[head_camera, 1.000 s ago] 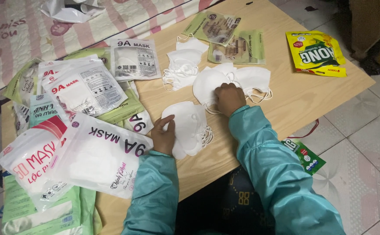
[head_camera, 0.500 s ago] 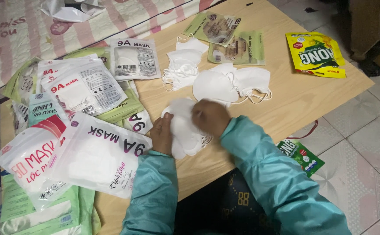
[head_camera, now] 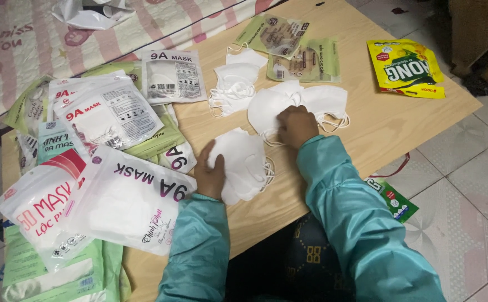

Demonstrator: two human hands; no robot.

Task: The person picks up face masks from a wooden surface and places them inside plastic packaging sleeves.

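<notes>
Now my right hand (head_camera: 297,126) has gone back from the near stack (head_camera: 243,165) to the far masks (head_camera: 300,103) at twelve o'clock, fingers curled onto one, so another is being fetched. My left hand (head_camera: 210,170) pins the stack, fingers spread; its long axis runs eleven-to-five.

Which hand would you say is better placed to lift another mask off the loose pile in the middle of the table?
Probably the right hand: it rests directly on the loose pile of white masks. The left hand is occupied, pressing on the nearer stack of masks at the table's front edge.
</notes>
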